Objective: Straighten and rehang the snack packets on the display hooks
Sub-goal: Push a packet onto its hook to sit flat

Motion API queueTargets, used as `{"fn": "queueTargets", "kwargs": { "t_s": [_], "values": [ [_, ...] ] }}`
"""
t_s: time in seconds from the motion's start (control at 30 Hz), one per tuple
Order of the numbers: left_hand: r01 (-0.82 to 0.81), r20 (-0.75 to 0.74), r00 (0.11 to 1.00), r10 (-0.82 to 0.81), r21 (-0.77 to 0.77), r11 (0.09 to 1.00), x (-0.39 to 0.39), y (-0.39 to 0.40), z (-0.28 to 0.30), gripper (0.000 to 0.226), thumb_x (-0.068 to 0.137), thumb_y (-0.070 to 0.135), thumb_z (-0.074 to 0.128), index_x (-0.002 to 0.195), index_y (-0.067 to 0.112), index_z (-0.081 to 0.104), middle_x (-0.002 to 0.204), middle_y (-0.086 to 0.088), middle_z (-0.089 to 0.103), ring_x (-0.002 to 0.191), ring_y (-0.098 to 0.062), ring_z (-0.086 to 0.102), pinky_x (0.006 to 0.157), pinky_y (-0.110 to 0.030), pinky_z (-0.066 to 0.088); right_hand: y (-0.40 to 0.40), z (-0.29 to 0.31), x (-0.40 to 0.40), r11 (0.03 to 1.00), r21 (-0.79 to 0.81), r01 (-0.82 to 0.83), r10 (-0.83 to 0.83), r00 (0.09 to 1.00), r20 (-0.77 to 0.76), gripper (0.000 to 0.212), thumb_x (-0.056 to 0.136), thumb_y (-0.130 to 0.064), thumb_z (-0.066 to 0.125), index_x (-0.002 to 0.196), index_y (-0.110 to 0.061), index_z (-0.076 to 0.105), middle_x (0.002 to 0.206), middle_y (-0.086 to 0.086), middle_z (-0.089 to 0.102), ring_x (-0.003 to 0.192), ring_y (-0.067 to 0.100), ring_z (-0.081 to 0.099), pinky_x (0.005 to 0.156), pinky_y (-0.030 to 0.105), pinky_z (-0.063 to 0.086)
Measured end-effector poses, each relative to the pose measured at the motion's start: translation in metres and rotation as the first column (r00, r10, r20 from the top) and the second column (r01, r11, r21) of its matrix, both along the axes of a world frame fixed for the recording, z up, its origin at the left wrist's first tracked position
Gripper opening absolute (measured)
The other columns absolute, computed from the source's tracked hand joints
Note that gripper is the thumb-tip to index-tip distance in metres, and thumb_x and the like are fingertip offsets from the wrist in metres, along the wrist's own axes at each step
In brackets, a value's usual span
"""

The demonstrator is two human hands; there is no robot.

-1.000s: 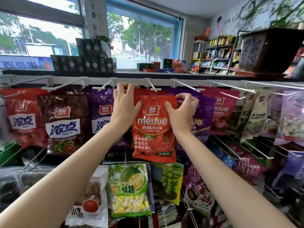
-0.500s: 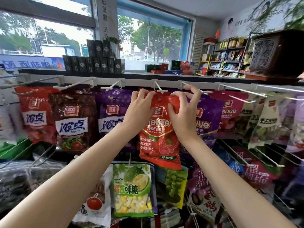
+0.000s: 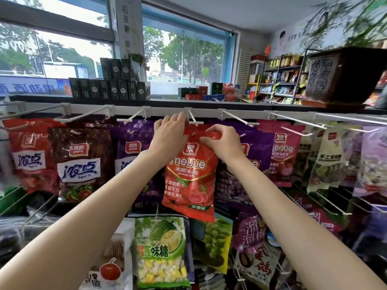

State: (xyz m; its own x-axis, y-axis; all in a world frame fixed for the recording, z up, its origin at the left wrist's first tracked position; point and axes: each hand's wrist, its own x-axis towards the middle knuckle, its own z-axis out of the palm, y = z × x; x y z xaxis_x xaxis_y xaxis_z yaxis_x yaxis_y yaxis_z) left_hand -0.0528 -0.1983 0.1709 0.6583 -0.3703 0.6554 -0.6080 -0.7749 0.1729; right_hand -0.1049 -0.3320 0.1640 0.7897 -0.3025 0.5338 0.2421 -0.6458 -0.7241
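Shop windows stretch behind a long white rail of display hooks crowded with snack packets. At its middle a red gummy packet hangs tilted just below a white hook. Left hand pinches its top-left corner, fingers curled in a tight grip; right hand pinches the top-right edge.

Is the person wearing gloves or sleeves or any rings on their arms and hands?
No gloves and no sleeves show: both forearms are bare right down to the picture's bottom edge. The left hand and right hand show no ring, watch or bracelet. The fingernails look short and plain.
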Motion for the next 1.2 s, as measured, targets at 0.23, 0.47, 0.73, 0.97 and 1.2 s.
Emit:
{"fn": "queueTargets", "kwargs": {
  "t_s": [0.23,0.47,0.73,0.97,1.2],
  "values": [
    [-0.008,0.129,0.992,0.015,-0.053,0.999,-0.010,0.014,-0.003,0.028,0.089,0.035,0.054,0.111,0.017,0.057,0.117,-0.001,0.055,0.117,-0.023,0.037,0.096,-0.034,0.017,0.005,0.002,-0.010,0.929,0.324,-0.176,0.154,0.984,0.093,0.014,0.084,-0.015,0.066,0.074,-0.024,0.060,0.078,-0.001,0.067,0.074,0.016,0.067,0.070,0.034,0.058],
    [0.109,0.258,0.966,-0.016,-0.351,0.930,-0.031,0.063,-0.033,0.015,0.084,0.032,0.061,0.086,0.017,0.060,0.082,0.017,0.052,0.086,-0.008,0.042,0.081,-0.023,0.017,0.051,-0.014,-0.023,0.961,-0.276,-0.024,0.149,0.884,0.443,0.007,0.084,-0.011,0.065,0.079,-0.008,0.060,0.070,-0.008,0.059,0.064,0.004,0.053,0.062,0.006,0.040],
    [-0.202,0.047,0.968,0.247,-0.440,0.875,-0.006,0.112,-0.024,0.020,0.095,0.024,0.046,0.106,0.008,0.052,0.111,-0.007,0.055,0.108,-0.025,0.037,0.090,-0.032,0.019,0.129,-0.003,0.033,0.990,-0.009,-0.143,0.142,0.970,0.200,0.009,0.086,-0.013,0.061,0.089,-0.005,0.064,0.088,0.007,0.069,0.083,0.019,0.062,0.075,0.023,0.046],
    [-0.263,0.000,0.961,0.278,-0.318,0.911,0.021,0.113,-0.015,0.022,0.097,0.026,0.041,0.108,0.009,0.050,0.117,-0.011,0.056,0.112,-0.030,0.037,0.094,-0.039,0.020,0.134,0.007,0.051,0.993,0.048,-0.108,0.107,0.994,0.024,0.017,0.088,-0.017,0.059,0.100,-0.006,0.063,0.101,0.009,0.068,0.097,0.025,0.062,0.084,0.035,0.050],
    [-0.178,0.011,0.982,0.188,-0.272,0.946,0.021,0.120,-0.021,0.016,0.095,0.024,0.043,0.100,0.010,0.051,0.110,-0.008,0.059,0.108,-0.027,0.037,0.090,-0.037,0.018,0.124,0.002,0.055,0.980,0.145,-0.138,0.152,0.984,-0.090,0.004,0.085,-0.018,0.062,0.085,-0.014,0.062,0.098,0.010,0.068,0.094,0.024,0.064,0.083,0.035,0.053]
  ]
}}
